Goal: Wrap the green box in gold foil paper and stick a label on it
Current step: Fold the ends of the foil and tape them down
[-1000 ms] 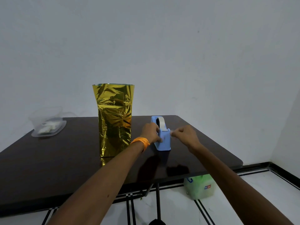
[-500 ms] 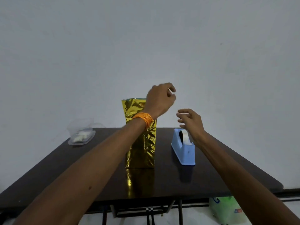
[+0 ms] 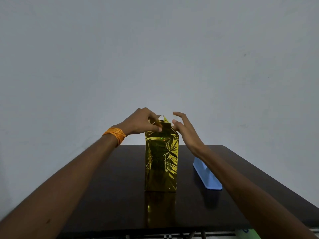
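Observation:
The box wrapped in gold foil (image 3: pixel 161 161) stands upright in the middle of the dark table (image 3: pixel 120 195); none of its green surface shows. My left hand (image 3: pixel 141 122) is at the box's top and pinches a folded foil flap there, with a small pale piece, perhaps tape, showing just above the fingers. My right hand (image 3: pixel 185 131) is beside the top right corner of the box, its fingers spread and relaxed, its fingertips near the foil. An orange band sits on my left wrist.
A light blue tape dispenser (image 3: pixel 206 175) stands on the table to the right of the box, partly hidden by my right forearm. A plain grey wall fills the background. A bit of green shows under the table's right front edge.
Both hands have moved from the tape dispenser to the top of the foil-wrapped box. The left hand came down onto the top flap. The camera has shifted so the box is centred.

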`<state>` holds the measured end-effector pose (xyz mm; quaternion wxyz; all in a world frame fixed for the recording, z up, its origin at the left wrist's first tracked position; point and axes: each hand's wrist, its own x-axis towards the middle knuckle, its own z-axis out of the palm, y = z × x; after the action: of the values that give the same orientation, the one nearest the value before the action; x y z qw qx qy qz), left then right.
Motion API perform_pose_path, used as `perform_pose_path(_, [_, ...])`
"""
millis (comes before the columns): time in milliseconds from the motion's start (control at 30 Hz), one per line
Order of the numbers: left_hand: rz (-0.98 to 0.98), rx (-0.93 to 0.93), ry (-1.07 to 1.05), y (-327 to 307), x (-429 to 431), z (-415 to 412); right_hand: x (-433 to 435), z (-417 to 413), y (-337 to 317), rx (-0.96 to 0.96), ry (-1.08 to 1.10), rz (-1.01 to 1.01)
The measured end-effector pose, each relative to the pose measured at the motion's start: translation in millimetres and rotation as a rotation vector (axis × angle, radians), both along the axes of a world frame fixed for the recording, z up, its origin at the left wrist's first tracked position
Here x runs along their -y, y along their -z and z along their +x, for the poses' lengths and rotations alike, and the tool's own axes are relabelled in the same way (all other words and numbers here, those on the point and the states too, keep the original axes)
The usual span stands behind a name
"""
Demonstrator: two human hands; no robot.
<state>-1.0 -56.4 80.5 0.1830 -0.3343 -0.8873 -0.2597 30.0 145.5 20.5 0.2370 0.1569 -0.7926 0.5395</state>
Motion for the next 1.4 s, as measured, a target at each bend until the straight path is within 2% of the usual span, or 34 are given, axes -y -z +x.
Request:
perform_pose_path(133, [0.341,0.115,0.094,5.9,0.9,6.8,7.0,0.9,-1.6,-0.016,-0.010,0.061])
perform_pose_path(200, [0.551,0.195,0.055,7.0,-4.4,5.6,6.6,-1.5,0.2,-0.035,0.013,0.092])
perform_pose_path(267, [0.637,0.293,-0.014,6.1,-11.9,2.3,4.6,-4.4,0.8,-0.043,0.025,0.112])
perform_pose_path(467, [0.545,0.573,0.003,16.2,-30.2,-5.1,4.0,-1.6,-7.8,-0.008,0.029,0.176])
perform_pose_path(600, [0.470,0.657,-0.064,24.8,-32.6,-18.1,3.6,-1.5,-9.6,0.007,0.023,0.193])
perform_pose_path(767, [0.401,0.696,-0.069,30.4,-29.2,-22.1,-1.1,-8.1,-6.1,0.023,-0.005,0.147])
perform_pose_path(933, [0.467,0.747,-0.052,35.3,-30.2,-21.5,-4.5,-12.7,-7.6,0.038,-0.060,0.091])
perform_pose_path(1033, [0.540,0.753,-0.029,35.6,-30.6,-18.6,-7.4,-12.7,-9.3,0.018,0.013,0.058])
perform_pose_path(1267, [0.549,0.749,-0.001,37.4,-30.5,-11.6,-9.4,-14.6,-4.2,0.007,0.024,0.193])
perform_pose_path(1400, [0.454,0.702,-0.039,40.7,-25.6,-18.3,-14.2,-17.0,-6.2,0.008,-0.002,0.254])
